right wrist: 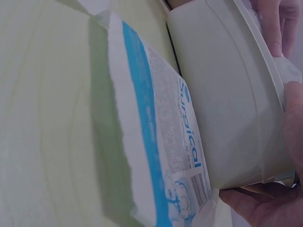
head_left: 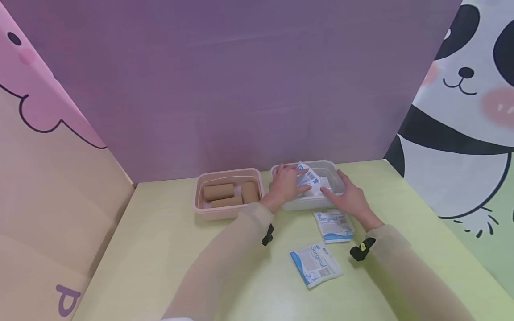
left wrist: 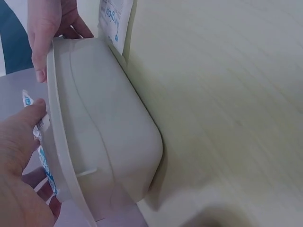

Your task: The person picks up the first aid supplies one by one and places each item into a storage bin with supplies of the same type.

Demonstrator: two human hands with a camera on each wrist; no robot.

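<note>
A white plastic bin (head_left: 309,205) stands at the back of the table with white packets (head_left: 321,185) inside. Over its left part, my left hand (head_left: 286,185) pinches one white-and-blue packet (left wrist: 46,163) between thumb and fingers. My right hand (head_left: 352,199) grips the bin's right front corner, its thumb at the front rim and its fingers along the outer right side. Two flat packets printed "Surgical" lie on the table: one packet (head_left: 333,226) just in front of the bin, the other packet (head_left: 316,265) nearer to me.
Left of the white bin stands a pink bin (head_left: 218,214) holding three tan rolls (head_left: 218,191). Both bins are close to the purple back wall (head_left: 249,89). Printed panels border the pale yellow table (head_left: 160,245) on the left and right.
</note>
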